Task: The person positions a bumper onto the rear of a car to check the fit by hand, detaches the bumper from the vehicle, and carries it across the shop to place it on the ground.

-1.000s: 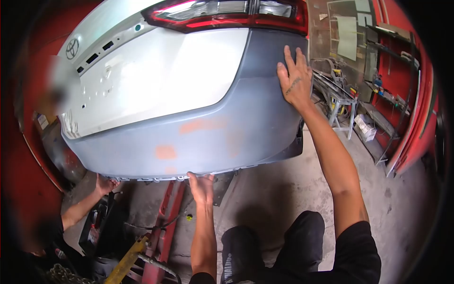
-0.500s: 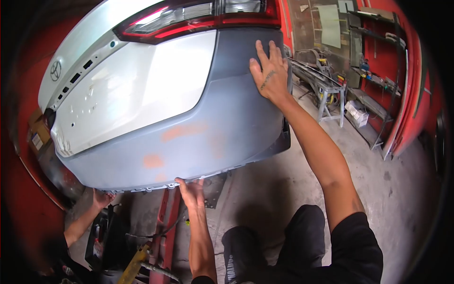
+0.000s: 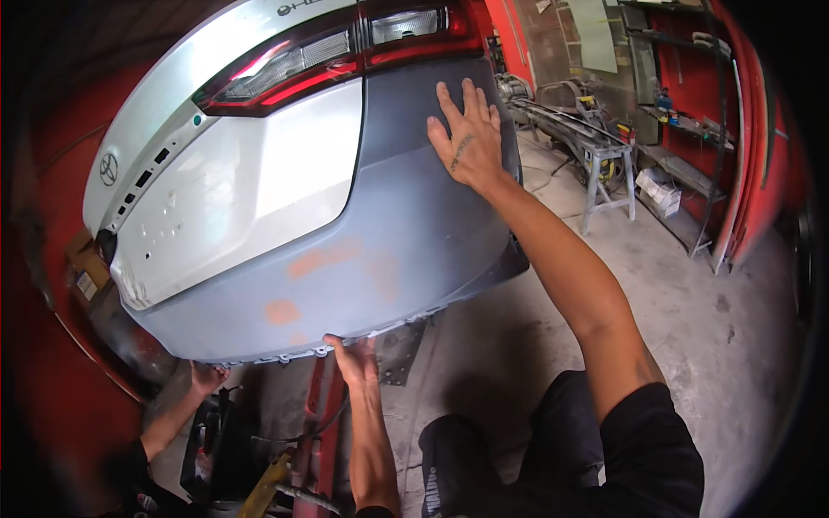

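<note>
Closest to my camera, below and to the right of the left hand (image 3: 356, 363), I see dark trousers (image 3: 561, 423). That hand is under the lower edge of the grey bumper (image 3: 423, 250), thumb at the lip, fingers passing behind; their tips are hidden, so I can't tell how tightly they close. A red beam (image 3: 332, 384) lies just left of its wrist. Farther left, a co-worker's hand (image 3: 207, 378) is at the same lower edge. The right hand (image 3: 471, 142) rests on the bumper's upper corner, fingers spread apart, palm against it, gripping nothing. Left of the right hand is the white tailgate (image 3: 285, 164); above it, the tail light (image 3: 302, 73). Well beyond, to its right, I make out a trestle (image 3: 593, 181) and shelves (image 3: 682, 167).

I judge the step in hand to be steadying the bumper against the car's rear. To me, the next move calls for even support from beneath and flat palm pressure at the corner, minding the seam under the tail light.
</note>
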`<state>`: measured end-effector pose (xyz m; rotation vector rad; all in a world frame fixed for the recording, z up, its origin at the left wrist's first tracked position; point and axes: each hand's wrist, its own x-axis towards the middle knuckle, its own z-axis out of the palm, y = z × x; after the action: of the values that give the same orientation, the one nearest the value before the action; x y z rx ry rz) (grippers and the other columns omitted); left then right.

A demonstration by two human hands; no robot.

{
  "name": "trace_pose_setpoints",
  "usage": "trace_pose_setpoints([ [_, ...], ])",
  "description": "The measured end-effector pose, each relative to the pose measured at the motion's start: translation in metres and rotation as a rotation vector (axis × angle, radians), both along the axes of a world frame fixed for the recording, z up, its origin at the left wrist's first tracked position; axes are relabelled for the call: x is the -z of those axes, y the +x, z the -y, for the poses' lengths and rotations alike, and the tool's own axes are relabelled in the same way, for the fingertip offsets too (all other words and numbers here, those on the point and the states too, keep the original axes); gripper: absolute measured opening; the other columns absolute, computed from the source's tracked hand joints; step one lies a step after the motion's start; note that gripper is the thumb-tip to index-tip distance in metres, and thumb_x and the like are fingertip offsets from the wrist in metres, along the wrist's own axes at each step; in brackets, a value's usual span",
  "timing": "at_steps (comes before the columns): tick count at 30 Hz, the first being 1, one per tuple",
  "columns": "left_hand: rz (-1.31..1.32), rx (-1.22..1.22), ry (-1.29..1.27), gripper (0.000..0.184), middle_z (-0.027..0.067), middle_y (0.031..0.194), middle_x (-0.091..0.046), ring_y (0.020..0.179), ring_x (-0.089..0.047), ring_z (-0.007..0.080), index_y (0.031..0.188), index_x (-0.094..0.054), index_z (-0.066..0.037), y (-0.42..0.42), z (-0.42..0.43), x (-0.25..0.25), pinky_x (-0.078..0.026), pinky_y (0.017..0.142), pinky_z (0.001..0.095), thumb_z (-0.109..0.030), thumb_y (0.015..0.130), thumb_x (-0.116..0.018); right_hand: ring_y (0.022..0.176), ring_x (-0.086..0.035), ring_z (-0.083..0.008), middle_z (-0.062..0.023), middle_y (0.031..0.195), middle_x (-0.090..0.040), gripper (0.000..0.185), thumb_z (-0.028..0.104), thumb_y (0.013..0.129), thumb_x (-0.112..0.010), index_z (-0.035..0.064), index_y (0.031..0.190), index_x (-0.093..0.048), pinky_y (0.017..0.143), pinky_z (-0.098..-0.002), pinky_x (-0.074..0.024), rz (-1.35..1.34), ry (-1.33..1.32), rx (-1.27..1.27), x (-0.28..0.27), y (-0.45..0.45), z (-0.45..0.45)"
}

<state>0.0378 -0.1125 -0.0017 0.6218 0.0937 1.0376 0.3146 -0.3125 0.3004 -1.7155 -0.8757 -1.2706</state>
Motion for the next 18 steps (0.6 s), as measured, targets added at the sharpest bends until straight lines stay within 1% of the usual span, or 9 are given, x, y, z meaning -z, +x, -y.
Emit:
trace_pose_setpoints([
  [2, -0.008, -0.011, -0.023, 0.095, 0.011, 0.163, -0.028, 0.147, -0.031, 0.0386, 0.16, -0.022, -0.012, -0.001, 0.0089, -0.0087, -0.036, 0.115, 0.0632, -0.065, 0.092, -0.062, 0.146, -0.031, -0.049, -0.0314, 0.158, -0.032, 0.065, 0.046, 0.098, -0.051, 0.0139, 0.155, -0.044, 0.12, -0.061, -0.0214, 0.012, 0.012, 0.019, 0.0005, 0.0, -0.002],
  [5, 0.007, 0.001, 0.009, 0.096, 0.0117, 0.163, -0.027, 0.147, -0.031, 0.0396, 0.16, -0.021, -0.011, 0.0011, 0.0043, -0.0046, -0.036, 0.115, 0.063, -0.065, 0.092, -0.061, 0.146, -0.033, -0.0487, -0.0313, 0.158, -0.033, 0.065, 0.046, 0.098, -0.051, 0.0143, 0.155, -0.044, 0.12, -0.0612, -0.0219, 0.041, 0.022, 0.036, 0.0017, 0.0024, -0.0027],
  [6, 0.045, 0.032, -0.024, 0.09, 0.0115, 0.154, -0.038, 0.142, -0.037, 0.0365, 0.154, -0.031, -0.01, 0.0008, 0.002, -0.0026, -0.038, 0.115, 0.0628, -0.062, 0.089, -0.067, 0.146, -0.033, -0.0487, -0.0313, 0.158, -0.033, 0.065, 0.047, 0.099, -0.05, 0.0141, 0.155, -0.044, 0.12, -0.0614, -0.0221, 0.045, 0.021, 0.044, 0.0013, 0.0017, -0.0026],
  [9, 0.038, 0.028, 0.01, 0.091, 0.0114, 0.155, -0.037, 0.143, -0.037, 0.0362, 0.154, -0.032, -0.009, 0.0, 0.0034, -0.004, -0.037, 0.116, 0.0633, -0.062, 0.089, -0.067, 0.146, -0.033, -0.0484, -0.031, 0.158, -0.033, 0.065, 0.047, 0.099, -0.049, 0.0144, 0.155, -0.044, 0.12, -0.061, -0.0222, 0.038, 0.011, 0.033, 0.0015, 0.0014, -0.0027],
  [13, 0.043, 0.021, -0.008, 0.092, 0.0106, 0.157, -0.034, 0.144, -0.035, 0.0358, 0.154, -0.031, -0.009, 0.0002, 0.007, -0.0078, -0.036, 0.117, 0.0626, -0.063, 0.089, -0.067, 0.147, -0.033, -0.0473, -0.0295, 0.16, -0.032, 0.064, 0.049, 0.1, -0.048, 0.0165, 0.155, -0.044, 0.121, -0.0597, -0.0223, 0.041, 0.007, 0.054, 0.003, 0.0066, -0.0055],
  [18, 0.047, -0.009, -0.011, 0.092, 0.0103, 0.156, -0.036, 0.142, -0.039, 0.0353, 0.154, -0.031, -0.009, -0.0006, 0.0048, -0.004, -0.039, 0.115, 0.0619, -0.063, 0.089, -0.067, 0.147, -0.032, -0.0473, -0.0295, 0.16, -0.032, 0.065, 0.048, 0.1, -0.048, 0.0169, 0.156, -0.042, 0.121, -0.0591, -0.0218, 0.036, 0.003, 0.042, 0.003, 0.0067, -0.0059],
])
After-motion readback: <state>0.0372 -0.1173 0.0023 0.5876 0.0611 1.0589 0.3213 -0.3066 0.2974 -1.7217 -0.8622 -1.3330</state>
